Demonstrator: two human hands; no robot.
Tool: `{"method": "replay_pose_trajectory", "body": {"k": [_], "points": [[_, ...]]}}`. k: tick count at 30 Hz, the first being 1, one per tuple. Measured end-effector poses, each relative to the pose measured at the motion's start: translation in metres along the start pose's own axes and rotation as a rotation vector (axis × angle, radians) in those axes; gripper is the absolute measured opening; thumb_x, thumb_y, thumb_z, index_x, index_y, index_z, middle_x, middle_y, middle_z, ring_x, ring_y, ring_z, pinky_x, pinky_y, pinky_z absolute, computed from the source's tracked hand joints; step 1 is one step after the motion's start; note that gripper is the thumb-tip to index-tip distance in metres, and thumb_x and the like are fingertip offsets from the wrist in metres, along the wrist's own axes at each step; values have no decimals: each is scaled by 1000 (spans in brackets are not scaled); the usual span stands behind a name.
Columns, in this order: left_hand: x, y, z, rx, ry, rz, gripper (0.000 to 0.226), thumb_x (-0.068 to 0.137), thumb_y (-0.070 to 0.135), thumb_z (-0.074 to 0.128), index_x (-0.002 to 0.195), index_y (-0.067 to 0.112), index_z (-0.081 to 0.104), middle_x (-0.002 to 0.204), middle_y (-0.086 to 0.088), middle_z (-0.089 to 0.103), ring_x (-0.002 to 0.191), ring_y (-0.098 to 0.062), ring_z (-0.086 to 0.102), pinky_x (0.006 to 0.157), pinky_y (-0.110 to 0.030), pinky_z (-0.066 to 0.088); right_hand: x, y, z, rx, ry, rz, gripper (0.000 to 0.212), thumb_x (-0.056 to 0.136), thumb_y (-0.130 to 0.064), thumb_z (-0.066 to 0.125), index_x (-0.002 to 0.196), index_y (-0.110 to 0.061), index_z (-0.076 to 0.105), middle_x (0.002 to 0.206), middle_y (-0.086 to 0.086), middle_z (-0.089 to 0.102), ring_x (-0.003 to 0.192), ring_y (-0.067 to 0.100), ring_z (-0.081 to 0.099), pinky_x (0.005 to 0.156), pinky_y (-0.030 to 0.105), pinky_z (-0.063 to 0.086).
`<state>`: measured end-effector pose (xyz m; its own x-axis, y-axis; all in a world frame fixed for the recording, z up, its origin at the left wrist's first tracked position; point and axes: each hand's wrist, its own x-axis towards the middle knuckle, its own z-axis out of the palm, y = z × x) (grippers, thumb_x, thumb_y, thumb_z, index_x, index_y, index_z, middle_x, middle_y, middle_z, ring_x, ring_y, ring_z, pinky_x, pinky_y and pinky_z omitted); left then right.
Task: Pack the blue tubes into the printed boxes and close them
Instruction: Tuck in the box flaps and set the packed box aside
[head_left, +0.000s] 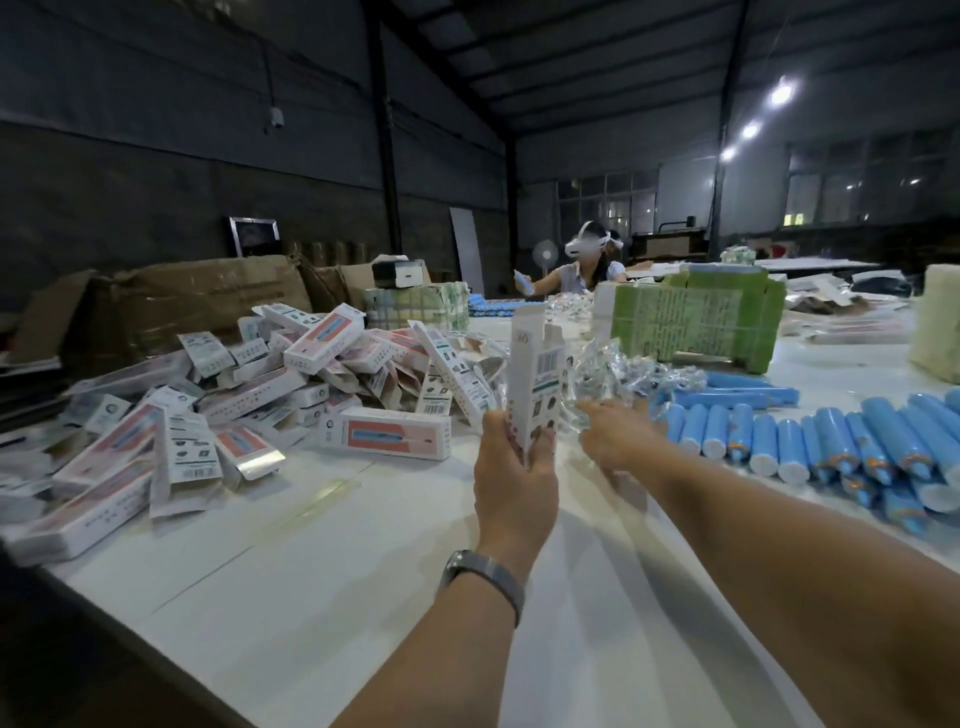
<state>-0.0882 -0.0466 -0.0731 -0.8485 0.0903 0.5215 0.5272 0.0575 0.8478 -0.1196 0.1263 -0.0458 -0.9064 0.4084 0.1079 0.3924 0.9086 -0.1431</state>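
At the centre of the table (322, 561), the left hand (514, 467) grips the lower end of a printed box (535, 374), fingers curled round it, holding it upright with its top flaps open and the barcode side facing near. A watch (483, 571) sits on that wrist. Just right of the box, the right hand (613, 431) reaches far, palm down, fingers stretched out loosely into a heap of clear plastic wrappers (623, 374); whether the fingertips pinch anything there cannot be told. The blue tubes (810, 441) lie in a row on the table to the right of the right hand, near it but not touching, with more tubes stacked toward the right edge. To the left of the left hand spreads a big pile of printed boxes (234, 395), some flat, some closed, one lying just beside the held box. Farther off stand a green carton (696, 322) and brown cardboard cartons (197, 296), and another person (582, 265) sits at the far end.
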Motion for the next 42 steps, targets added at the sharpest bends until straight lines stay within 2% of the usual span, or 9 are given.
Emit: {"method": "replay_pose_trajectory", "body": {"k": [4,8,15,18,22,25,32,38,42], "points": [[1,1,0,7,-17,14,20,98,25,62,104,24,42,107,0,65,94,-25,65,82,-50,56,4,-9,3,-22,127,17,29,90,-17,44,110,-16,66,122,14,58,128,37,43,107,50,36],[3,-1,-2,1,-25,12,21,97,26,62,105,21,43,110,-2,65,97,-27,64,83,-51,55,-5,-13,3,114,303,24,25,87,-13,54,106,-20,70,105,10,63,99,29,60,80,35,48],[0,0,-1,-11,-30,2,19,98,24,61,101,23,42,100,-2,65,91,-27,64,82,-50,55,-32,-13,-24,589,522,42,15,90,-27,55,76,-21,57,68,-8,56,64,10,50,55,27,32],[-2,2,-2,-28,-31,15,20,98,21,62,101,20,43,94,0,64,89,-26,63,78,-42,54,-57,-24,-53,844,667,-82,12,93,-20,51,83,-24,56,72,-10,57,67,6,51,56,26,35],[-4,3,-2,-77,-49,-8,23,96,17,65,95,21,43,87,4,64,66,-2,62,54,-15,49,-93,-25,-101,988,864,-180,15,87,-19,60,76,-28,54,68,-8,57,61,4,50,58,23,41],[-5,4,-1,-92,-61,-9,29,95,15,67,89,23,40,91,-6,67,67,-3,63,57,-21,52,-110,-23,-127,1090,894,-248,12,79,-19,64,71,-24,57,63,-9,54,52,-3,44,53,13,39],[-9,5,0,-82,-112,28,25,94,11,67,95,13,42,90,4,66,67,8,60,56,-13,49,-121,-35,-130,742,820,-375,21,79,-19,69,85,-26,50,67,-6,59,55,1,49,53,18,39],[-10,8,0,-102,-109,40,26,93,18,69,97,10,44,90,-12,65,68,-11,60,58,-26,50,-116,-36,-105,528,808,-460,11,87,-26,72,83,-17,64,68,-8,61,60,7,53,60,28,44],[-9,7,1,-99,-112,42,27,93,20,69,96,12,44,90,-15,66,69,-15,61,56,-28,51,-111,-31,-88,411,829,-489,29,94,-32,65,79,-9,72,87,-7,52,84,12,49,68,29,36]]}}
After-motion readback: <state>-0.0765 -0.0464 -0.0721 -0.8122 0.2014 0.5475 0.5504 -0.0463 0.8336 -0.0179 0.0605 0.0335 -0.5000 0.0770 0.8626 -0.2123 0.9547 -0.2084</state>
